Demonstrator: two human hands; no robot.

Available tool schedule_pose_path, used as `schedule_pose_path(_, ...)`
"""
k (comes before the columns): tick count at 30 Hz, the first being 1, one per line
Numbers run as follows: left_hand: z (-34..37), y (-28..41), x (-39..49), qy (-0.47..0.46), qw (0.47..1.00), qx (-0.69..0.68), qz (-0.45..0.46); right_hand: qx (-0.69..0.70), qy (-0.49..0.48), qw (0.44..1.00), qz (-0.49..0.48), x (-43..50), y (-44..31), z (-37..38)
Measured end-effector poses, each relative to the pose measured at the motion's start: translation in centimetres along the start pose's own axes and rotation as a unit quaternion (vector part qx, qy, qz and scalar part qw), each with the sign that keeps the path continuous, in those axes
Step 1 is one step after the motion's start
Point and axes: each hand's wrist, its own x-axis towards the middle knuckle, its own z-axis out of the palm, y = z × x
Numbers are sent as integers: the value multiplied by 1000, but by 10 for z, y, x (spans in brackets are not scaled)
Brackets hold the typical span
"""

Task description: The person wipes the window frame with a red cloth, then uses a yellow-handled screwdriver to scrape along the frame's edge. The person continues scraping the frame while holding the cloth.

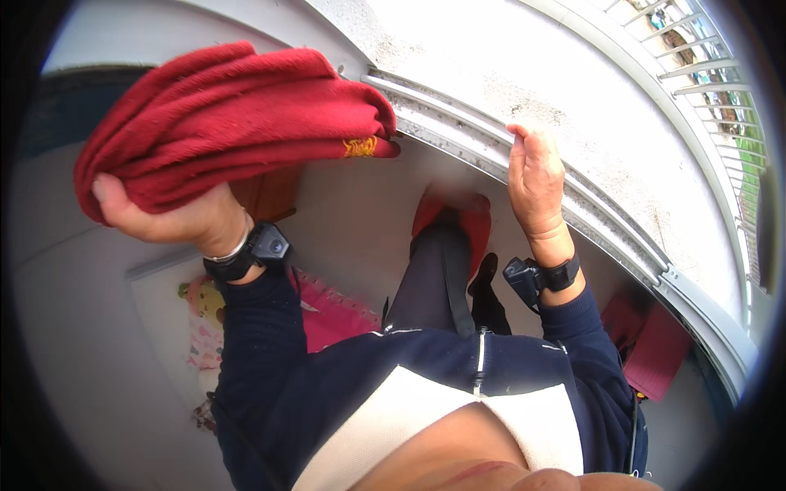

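Bunched in my left hand (172, 212) is a red cloth (245, 116), towel-like, with yellow stitching near its right end. My left thumb presses on its near edge, while the other fingers are hidden under the folds. The cloth reaches over to the white metal window track (454, 119); whether it touches cannot be seen. My right hand (537, 175) is raised beside the track and holds nothing. Its fingers are extended close together, apart from the cloth. A small black camera is strapped to each wrist.
Beyond the track lies a bright, stained ledge (522, 80) with a white railing (706, 86). Below are a red slipper (482, 221) on my foot, pink fabric (338, 316), a printed cloth (206, 331), a wooden piece (270, 193) and a pink box-like object (657, 350).
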Motion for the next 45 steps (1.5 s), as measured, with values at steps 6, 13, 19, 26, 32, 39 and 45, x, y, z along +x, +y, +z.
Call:
schedule_pose_path(6, -86, 25, -111, 83, 986, -147, 1, -124, 24, 987, -102, 5, 15, 13)
schedule_pose_path(13, -163, 110, -176, 47, 989, -110, -87, -175, 8, 983, -62, 14, 5, 25)
schedule_pose_path(19, -184, 165, -213, 12, 982, -161, -98, 8, 79, 964, -255, -52, -10, -8)
schedule_pose_path(26, -166, 165, -251, -178, 914, -160, -329, 28, -73, 997, -12, -359, 61, -70)
schedule_pose_path(32, -120, 101, -273, -412, 804, -189, -384, -148, -86, 908, 382, -585, 23, -103)
schedule_pose_path(39, -81, 10, -262, -504, 682, -224, -481, -136, 48, 717, 682, -675, -116, -23)
schedule_pose_path(45, -76, 37, -294, -568, 578, -266, -521, -71, 81, 670, 735, -764, -185, 32)
